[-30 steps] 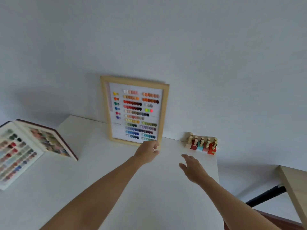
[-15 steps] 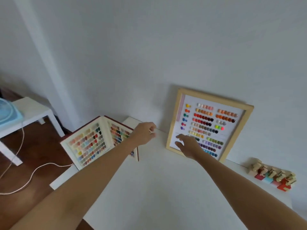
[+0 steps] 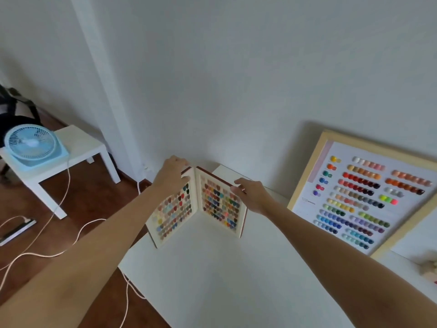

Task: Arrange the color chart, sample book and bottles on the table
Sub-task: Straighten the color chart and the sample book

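The sample book (image 3: 212,204) stands open on its lower edge at the far left corner of the white table (image 3: 224,280), with its pages of coloured swatches facing me. My left hand (image 3: 171,175) grips the top of its left cover. My right hand (image 3: 251,194) holds the top edge of its right cover. The wooden-framed color chart (image 3: 359,197) leans on the wall to the right, apart from both hands. The bottles (image 3: 431,271) show only as a blurred sliver at the right edge.
A low white side table (image 3: 78,147) on the left carries a light blue fan (image 3: 30,144). White cables (image 3: 71,235) and a power strip (image 3: 17,230) lie on the wooden floor. The white wall stands directly behind the table.
My view has swung left from the chart to the sample book. My left hand left the chart's frame, and both hands travelled left and took hold of the book's covers.
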Tool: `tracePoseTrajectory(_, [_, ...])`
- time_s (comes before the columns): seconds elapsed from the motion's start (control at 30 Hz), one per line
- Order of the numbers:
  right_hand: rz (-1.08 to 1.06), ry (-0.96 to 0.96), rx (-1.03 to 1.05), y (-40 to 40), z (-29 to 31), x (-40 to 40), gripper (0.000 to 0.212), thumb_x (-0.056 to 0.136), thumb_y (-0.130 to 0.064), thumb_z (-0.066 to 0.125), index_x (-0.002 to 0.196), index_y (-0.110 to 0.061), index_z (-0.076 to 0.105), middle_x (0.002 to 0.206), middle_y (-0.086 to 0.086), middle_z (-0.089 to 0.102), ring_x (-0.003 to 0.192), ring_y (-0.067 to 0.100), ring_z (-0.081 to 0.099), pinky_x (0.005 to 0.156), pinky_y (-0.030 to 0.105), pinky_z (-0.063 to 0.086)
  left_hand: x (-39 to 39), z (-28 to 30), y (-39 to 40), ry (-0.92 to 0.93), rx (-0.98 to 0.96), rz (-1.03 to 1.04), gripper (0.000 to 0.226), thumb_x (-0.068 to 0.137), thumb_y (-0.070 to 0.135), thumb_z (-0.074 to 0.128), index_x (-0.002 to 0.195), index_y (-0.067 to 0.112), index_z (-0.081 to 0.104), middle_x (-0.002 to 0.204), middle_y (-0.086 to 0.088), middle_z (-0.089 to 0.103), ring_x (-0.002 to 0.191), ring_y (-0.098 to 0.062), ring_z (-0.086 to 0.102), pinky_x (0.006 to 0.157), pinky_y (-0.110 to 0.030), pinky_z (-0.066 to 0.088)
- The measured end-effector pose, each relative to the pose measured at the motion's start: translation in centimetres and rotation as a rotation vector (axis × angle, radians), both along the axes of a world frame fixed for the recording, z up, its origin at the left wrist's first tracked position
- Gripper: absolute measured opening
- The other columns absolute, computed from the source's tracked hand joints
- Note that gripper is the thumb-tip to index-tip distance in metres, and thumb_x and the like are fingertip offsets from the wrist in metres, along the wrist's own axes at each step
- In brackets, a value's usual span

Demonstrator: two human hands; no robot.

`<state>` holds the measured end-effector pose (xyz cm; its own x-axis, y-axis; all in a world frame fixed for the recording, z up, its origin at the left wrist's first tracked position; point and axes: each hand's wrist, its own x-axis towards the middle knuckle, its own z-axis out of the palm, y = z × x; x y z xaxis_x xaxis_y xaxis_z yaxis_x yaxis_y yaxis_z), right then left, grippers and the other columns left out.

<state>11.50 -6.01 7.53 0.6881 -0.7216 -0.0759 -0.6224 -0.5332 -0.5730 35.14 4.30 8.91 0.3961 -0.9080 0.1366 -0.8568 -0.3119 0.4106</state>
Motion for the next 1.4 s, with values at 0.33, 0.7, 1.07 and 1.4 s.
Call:
tracePoseTrajectory(0.33, [0.058,0.168,-0.103,-0.5,-0.4,3.2,0.02,0.097,-0.026,0.048,0.115,-0.017,0.049,0.089,-0.001,0.064,0.075,0.018,0.065,0.063,0.029,0.054,3.4,-4.2,-1.3,0.056,0.264,0.001,0.008,0.098,0.021,0.043,0.092,0.021,0.039,0.071,0.006,0.054,0.057,-0.006,0.055,0.045,-0.017,0.037])
tracePoseTrajectory(0.7, [-0.057,0.294,-0.233,-7.2,0.3,0.7,0.025,0.096,-0.014,0.049,0.12,-0.017,0.048,0.091,0.008,0.067,0.073,0.026,0.065,0.058,0.034,0.053,3.2,-3.9,-9.0,0.147,0.284,-0.176,0.008,0.097,0.017,0.047,0.104,0.018,0.048,0.092,-0.004,0.064,0.073,-0.016,0.066,0.056,-0.025,0.053])
tracePoseTrajectory(1.07, [-0.287,0.276,-0.287,-15.1,0.6,-1.8,0.028,0.094,-0.004,0.05,0.119,-0.016,0.05,0.089,0.008,0.067,0.065,0.022,0.064,0.054,0.028,0.053,0.9,-2.0,-20.5,0.112,0.271,-0.321,0.015,0.096,0.017,0.048,0.111,0.015,0.051,0.082,0.003,0.058,0.063,-0.011,0.062,0.052,-0.021,0.046])
tracePoseTrajectory(1.4, [-0.372,0.274,-0.295,-19.4,-1.2,-1.9,0.024,0.091,0.001,0.052,0.113,-0.01,0.054,0.087,0.011,0.066,0.069,0.025,0.064,0.061,0.036,0.057,0.6,-2.6,-25.5,0.062,0.3,-0.358,0.015,0.097,0.02,0.049,0.11,0.012,0.052,0.074,0.006,0.055,0.06,-0.011,0.06,0.053,-0.021,0.045])
